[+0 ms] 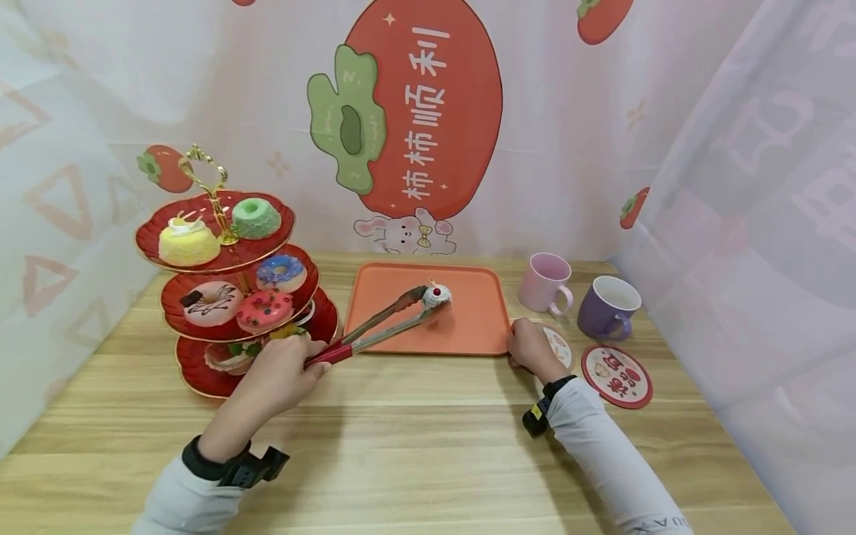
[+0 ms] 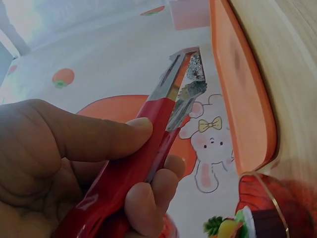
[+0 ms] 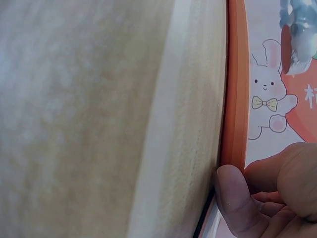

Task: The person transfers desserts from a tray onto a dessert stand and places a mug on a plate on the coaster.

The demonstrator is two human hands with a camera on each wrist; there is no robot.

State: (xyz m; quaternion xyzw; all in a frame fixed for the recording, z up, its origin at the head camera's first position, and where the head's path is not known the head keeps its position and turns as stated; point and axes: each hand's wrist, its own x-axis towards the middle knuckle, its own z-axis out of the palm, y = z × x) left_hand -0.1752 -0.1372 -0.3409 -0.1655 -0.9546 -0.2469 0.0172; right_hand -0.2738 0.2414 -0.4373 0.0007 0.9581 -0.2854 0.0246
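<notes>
My left hand (image 1: 284, 375) grips a pair of metal tongs by their red handles (image 2: 143, 144), thumb on one side and fingers on the other. Between the tong tips is a small whitish cake (image 1: 436, 296) with a red cherry on top, above the orange tray (image 1: 381, 286). My right hand (image 1: 533, 348) pinches the tray's rim near its front right corner; its thumb (image 3: 233, 191) presses against the rim in the right wrist view. Only part of the cake shows through the tongs in the left wrist view.
Left of the tray stands a three-tier red stand (image 1: 150, 256) with several toy cakes and donuts. A pink mug (image 1: 543, 286) and a purple mug (image 1: 602, 316) are at the right, near a white coaster (image 1: 560, 348) and a red-rimmed coaster (image 1: 617, 377). A printed curtain hangs behind.
</notes>
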